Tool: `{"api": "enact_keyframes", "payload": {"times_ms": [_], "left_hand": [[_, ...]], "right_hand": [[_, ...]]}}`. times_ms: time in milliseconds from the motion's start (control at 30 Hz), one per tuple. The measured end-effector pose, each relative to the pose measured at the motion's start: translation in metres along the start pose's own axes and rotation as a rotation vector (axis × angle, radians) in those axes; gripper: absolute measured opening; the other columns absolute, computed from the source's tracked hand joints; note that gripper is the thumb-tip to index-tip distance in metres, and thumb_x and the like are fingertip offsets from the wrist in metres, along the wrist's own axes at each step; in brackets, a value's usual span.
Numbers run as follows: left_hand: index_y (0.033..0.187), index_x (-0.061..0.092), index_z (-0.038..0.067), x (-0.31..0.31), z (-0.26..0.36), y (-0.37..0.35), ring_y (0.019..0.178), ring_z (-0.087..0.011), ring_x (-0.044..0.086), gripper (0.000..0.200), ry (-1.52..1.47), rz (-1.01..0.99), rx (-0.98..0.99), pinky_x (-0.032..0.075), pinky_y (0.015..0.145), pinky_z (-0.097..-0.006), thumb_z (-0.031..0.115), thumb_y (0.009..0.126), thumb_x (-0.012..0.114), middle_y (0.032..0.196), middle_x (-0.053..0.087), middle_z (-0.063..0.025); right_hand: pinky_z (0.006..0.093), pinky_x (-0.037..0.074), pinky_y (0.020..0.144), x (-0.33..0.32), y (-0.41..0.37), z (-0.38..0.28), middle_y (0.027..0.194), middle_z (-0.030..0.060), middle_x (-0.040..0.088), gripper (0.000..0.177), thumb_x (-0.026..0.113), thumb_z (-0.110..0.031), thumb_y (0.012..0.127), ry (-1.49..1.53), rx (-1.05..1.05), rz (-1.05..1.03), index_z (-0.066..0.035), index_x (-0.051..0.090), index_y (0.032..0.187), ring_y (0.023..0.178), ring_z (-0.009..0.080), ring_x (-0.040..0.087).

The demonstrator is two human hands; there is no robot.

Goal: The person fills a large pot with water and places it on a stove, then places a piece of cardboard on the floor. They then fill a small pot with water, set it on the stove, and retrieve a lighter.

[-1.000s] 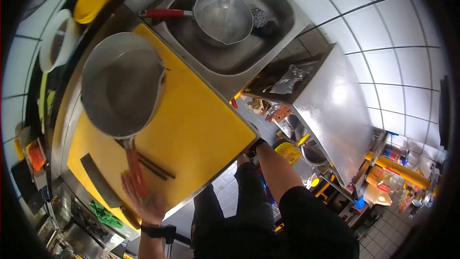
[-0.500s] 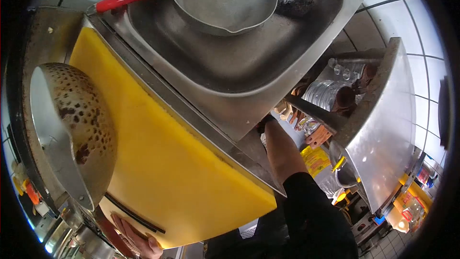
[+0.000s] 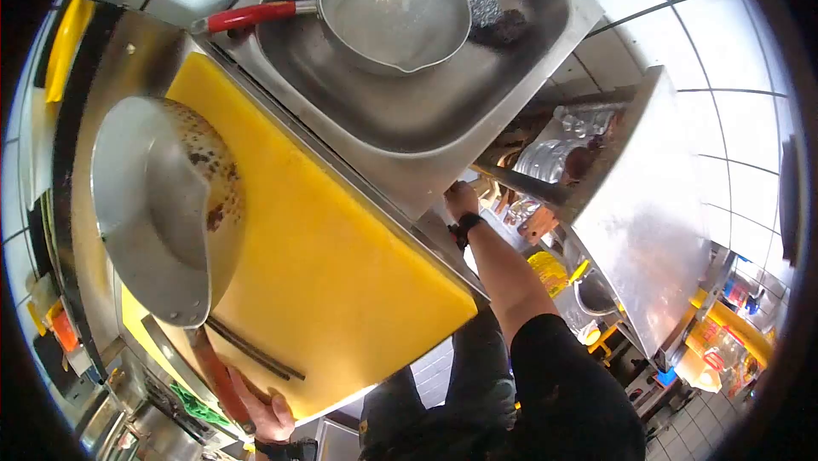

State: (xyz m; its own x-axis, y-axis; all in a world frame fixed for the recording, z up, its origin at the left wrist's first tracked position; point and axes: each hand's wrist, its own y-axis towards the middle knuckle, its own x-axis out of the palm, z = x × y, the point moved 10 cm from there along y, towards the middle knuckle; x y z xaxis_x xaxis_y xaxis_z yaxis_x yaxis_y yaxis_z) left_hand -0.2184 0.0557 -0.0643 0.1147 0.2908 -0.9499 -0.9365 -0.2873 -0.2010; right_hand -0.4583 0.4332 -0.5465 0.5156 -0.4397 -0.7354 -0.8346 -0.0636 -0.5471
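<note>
At the bottom left my left hand (image 3: 268, 417) is closed round the brown handle of a dented metal pot (image 3: 153, 205). This pot is tilted on its side over the yellow board (image 3: 332, 273), its open mouth facing left and its outside spotted with burn marks. Two dark sticks (image 3: 256, 350) lie beside the handle. My right hand (image 3: 462, 198) is closed at the sink counter's near corner; what its fingers hold, if anything, is hidden. In the sink (image 3: 375, 116), a stream of water runs into a red-handled pan (image 3: 366, 18).
Dark and silvery scouring pads (image 3: 498, 22) lie in the sink beside the pan. On the right, a shelf under a metal panel (image 3: 648, 222) holds glassware (image 3: 545, 161) and a yellow-labelled container (image 3: 548, 273). Green and orange items show at the lower left.
The dented pot has turned so that more of its inside shows. My right hand has come into view from beneath the counter corner. The water stream into the pan is now plainly visible.
</note>
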Motion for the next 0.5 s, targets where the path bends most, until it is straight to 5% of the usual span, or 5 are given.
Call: {"api": "enact_keyframes", "payload": {"times_ms": [33,100,267,367,500], "left_hand": [[0.149,0.021,-0.007,0.003,-0.006,-0.006,0.141,-0.0479,0.025,0.079,0.043,-0.023,-0.049,0.024,0.114,-0.0530,0.049,0.096,0.042,0.153,0.020,-0.0337],[0.149,0.022,-0.006,0.015,-0.027,-0.018,0.141,-0.0466,0.027,0.079,-0.128,-0.041,-0.138,0.025,0.114,-0.0509,0.046,0.095,0.044,0.152,0.023,-0.0336],[0.149,0.023,-0.006,0.014,-0.031,-0.020,0.140,-0.0465,0.028,0.075,0.024,0.020,-0.046,0.025,0.114,-0.0495,0.036,0.093,0.049,0.150,0.029,-0.0331],[0.149,0.024,-0.006,0.011,-0.027,-0.014,0.141,-0.0473,0.027,0.073,-0.058,0.051,-0.004,0.024,0.114,-0.0502,0.026,0.090,0.052,0.151,0.027,-0.0331],[0.150,0.024,-0.005,0.001,-0.013,-0.009,0.142,-0.0488,0.023,0.074,-0.012,0.103,0.061,0.022,0.115,-0.0533,0.025,0.088,0.054,0.154,0.020,-0.0322]], "right_hand": [[0.0520,0.053,0.072,-0.027,-0.016,-0.021,0.092,0.0236,0.067,0.072,0.052,-0.024,0.090,-0.009,-0.002,0.009,-0.029,0.018,0.154,0.086,0.0393,0.067],[0.0494,0.052,0.082,-0.047,-0.050,-0.011,0.107,0.0209,0.067,0.041,0.054,-0.030,0.091,0.007,0.321,-0.121,-0.017,0.057,0.130,0.097,0.0382,0.066],[0.0489,0.055,0.078,-0.041,-0.085,-0.009,0.096,0.0195,0.069,0.058,0.052,-0.023,0.091,-0.142,0.216,-0.088,-0.020,0.039,0.147,0.089,0.0379,0.068],[0.0492,0.054,0.082,-0.034,-0.099,0.014,0.104,0.0217,0.069,0.026,0.054,-0.024,0.091,-0.092,0.365,-0.010,-0.002,0.057,0.103,0.096,0.0374,0.069],[0.0491,0.055,0.081,-0.042,-0.132,0.009,0.104,0.0205,0.070,0.026,0.052,-0.025,0.092,-0.031,0.493,-0.006,-0.003,0.058,0.105,0.095,0.0384,0.069]]}}
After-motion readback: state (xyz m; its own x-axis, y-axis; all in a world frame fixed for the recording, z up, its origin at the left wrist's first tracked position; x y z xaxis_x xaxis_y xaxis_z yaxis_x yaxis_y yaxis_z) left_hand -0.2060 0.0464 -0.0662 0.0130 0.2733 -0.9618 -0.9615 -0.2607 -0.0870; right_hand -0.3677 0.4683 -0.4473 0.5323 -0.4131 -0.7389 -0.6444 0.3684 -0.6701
